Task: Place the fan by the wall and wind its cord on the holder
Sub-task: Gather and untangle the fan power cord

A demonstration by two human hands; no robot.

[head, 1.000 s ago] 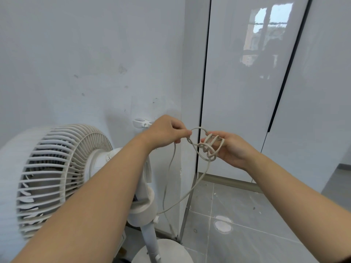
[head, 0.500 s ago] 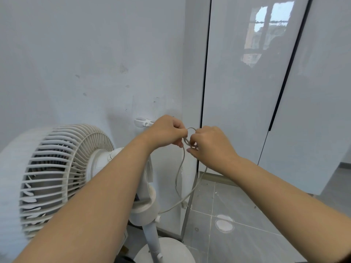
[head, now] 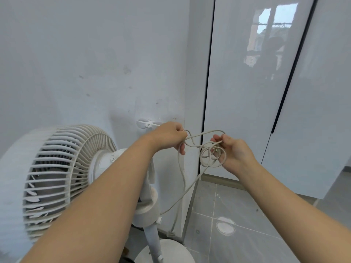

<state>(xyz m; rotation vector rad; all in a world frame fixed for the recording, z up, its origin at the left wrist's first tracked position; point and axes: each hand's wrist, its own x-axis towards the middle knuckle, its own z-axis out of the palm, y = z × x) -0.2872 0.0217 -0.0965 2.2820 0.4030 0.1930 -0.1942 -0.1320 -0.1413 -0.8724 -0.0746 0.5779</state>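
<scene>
The fan (head: 62,173) stands by the wall (head: 76,63); both hands — left hand (head: 167,136), right hand (head: 233,152) — pinch the tangled cord (head: 210,152); the holder (head: 147,123) looks bare — winding remains.

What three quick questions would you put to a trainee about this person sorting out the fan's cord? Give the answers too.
1. True or false: the cord is already wound on the holder.
2. Which hand holds the small coil of loops? A left; B right; C neither.
3. Fill in: the holder is fixed to the ____ behind the fan.
Key: 1 false; the cord is held in both hands, clear of the holder. 2 B, the right hand; the left hand pinches a strand beside it. 3 wall.
</scene>
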